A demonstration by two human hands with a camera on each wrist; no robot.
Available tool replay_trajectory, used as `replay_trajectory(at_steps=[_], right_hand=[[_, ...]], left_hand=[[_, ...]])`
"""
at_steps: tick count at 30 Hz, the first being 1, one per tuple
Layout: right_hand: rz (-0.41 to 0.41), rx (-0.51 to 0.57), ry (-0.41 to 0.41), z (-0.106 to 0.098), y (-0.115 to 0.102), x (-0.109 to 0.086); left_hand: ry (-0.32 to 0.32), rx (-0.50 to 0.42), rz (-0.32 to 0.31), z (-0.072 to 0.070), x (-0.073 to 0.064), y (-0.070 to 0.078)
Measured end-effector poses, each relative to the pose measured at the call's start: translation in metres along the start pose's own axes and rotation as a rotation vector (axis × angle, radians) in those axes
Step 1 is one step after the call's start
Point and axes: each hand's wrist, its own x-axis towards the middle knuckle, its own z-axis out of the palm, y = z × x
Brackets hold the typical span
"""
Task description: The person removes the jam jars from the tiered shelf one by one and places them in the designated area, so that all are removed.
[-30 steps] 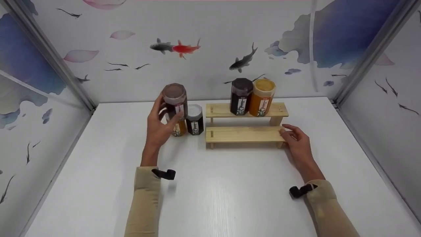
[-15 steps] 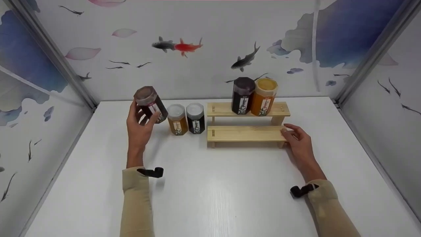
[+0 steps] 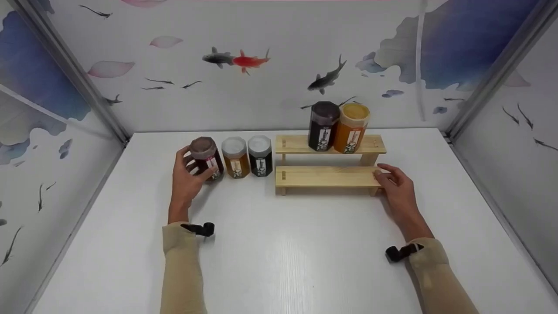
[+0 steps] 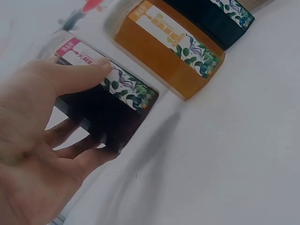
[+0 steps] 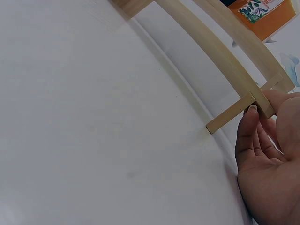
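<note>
Lowered since the earlier frame, the dark-red jar (image 3: 208, 158) is grasped round its sides by the left hand (image 3: 185, 181), towards the far-left corner of the worktop (image 3: 283, 248); probably heavy, stiff, slippery, best held mid-body; amber jar (image 3: 236, 160) just beside; right hand (image 3: 398, 188) pinches the wooden stand (image 3: 327, 176).

Right hand (image 5: 274, 173), fingers (image 5: 247, 132) apparently pinching wooden rack (image 5: 233, 71) by its end, cropped orange jar (image 5: 273, 26), white tabletop (image 5: 103, 117)
</note>
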Motion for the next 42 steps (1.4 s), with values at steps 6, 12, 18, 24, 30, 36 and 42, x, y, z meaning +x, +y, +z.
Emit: replay_trajectory(at_steps=[6, 12, 18, 24, 30, 36, 42], right_hand=[[-0.014, -0.013, 0.001, -0.002, 0.001, 0.000], [-0.014, -0.018, 0.026, -0.006, 0.004, 0.000], [0.002, -0.051, 0.025, -0.006, 0.004, 0.001], [0.012, -0.045, 0.026, -0.004, 0.000, 0.000], [0.015, -0.030, 0.011, -0.002, -0.002, -0.002], [0.001, -0.033, 0.013, 0.000, -0.002, -0.001], [-0.019, -0.026, 0.018, 0.000, 0.001, 0.001]], left_hand=[[-0.095, 0.038, -0.043, 0.002, -0.001, -0.007], [-0.088, 0.159, -0.014, 0.016, -0.001, -0.012], [-0.022, 0.226, -0.014, 0.022, -0.001, -0.015], [-0.065, 0.153, -0.030, 0.017, 0.000, -0.013], [-0.069, 0.123, -0.023, 0.018, 0.001, -0.013], [-0.049, 0.115, -0.011, 0.021, 0.002, -0.011], [-0.045, 0.100, -0.006, 0.024, 0.003, -0.011]])
